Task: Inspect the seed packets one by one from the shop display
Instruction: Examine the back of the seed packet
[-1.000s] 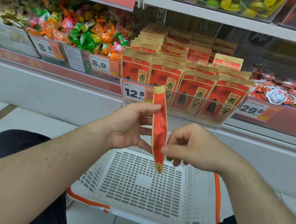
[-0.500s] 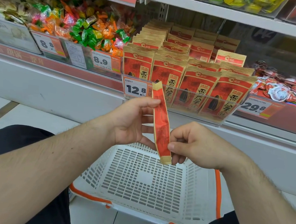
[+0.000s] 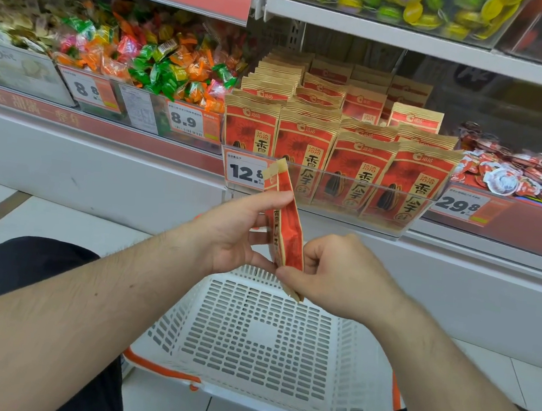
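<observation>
Red seed packet (image 3: 285, 230) pinched edge-on btwn my left hand (image 3: 232, 231) & right hand (image 3: 339, 275) fingertips over basket (image 3: 259, 343); thin grip could slip, dropping it.

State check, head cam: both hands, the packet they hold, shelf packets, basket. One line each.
left hand: fingers curled round the held packet's upper part
right hand: pinches the packet's lower end
held seed packet: off the shelf, sealed, edge-on to the camera, tilted
seed packets on the display: upright in rows behind a clear front
white shopping basket: below the hands, nothing visible inside
</observation>
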